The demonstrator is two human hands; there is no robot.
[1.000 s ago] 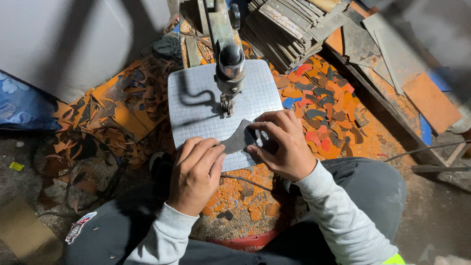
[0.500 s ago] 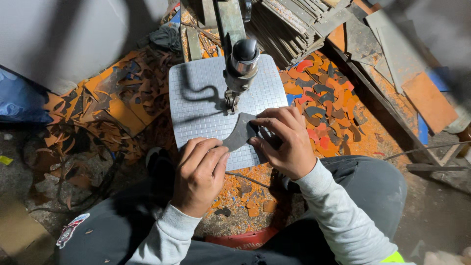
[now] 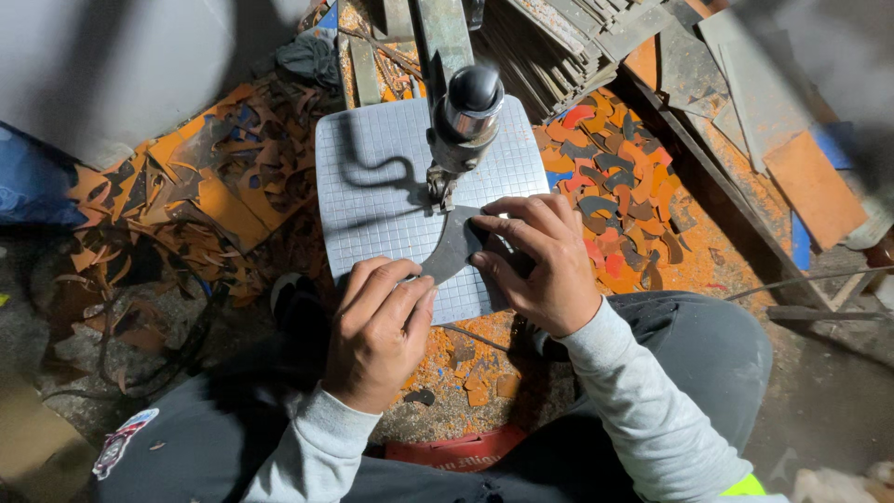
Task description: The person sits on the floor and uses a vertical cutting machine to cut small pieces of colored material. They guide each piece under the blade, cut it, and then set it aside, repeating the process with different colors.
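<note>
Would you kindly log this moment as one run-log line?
left hand: pressing dark curved piece | right hand: steadying piece at cutting head | surface: gridded plate

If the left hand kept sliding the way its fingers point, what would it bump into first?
The left hand points up and to the right along the dark curved piece it presses down. Going on, it would probably meet the right hand's fingers first, just before the saw head, though depth is hard to judge.

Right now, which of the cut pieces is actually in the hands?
The dark curved piece on the gridded saw table, pinched by left hand and right hand; the others lie loose on the floor.
</note>
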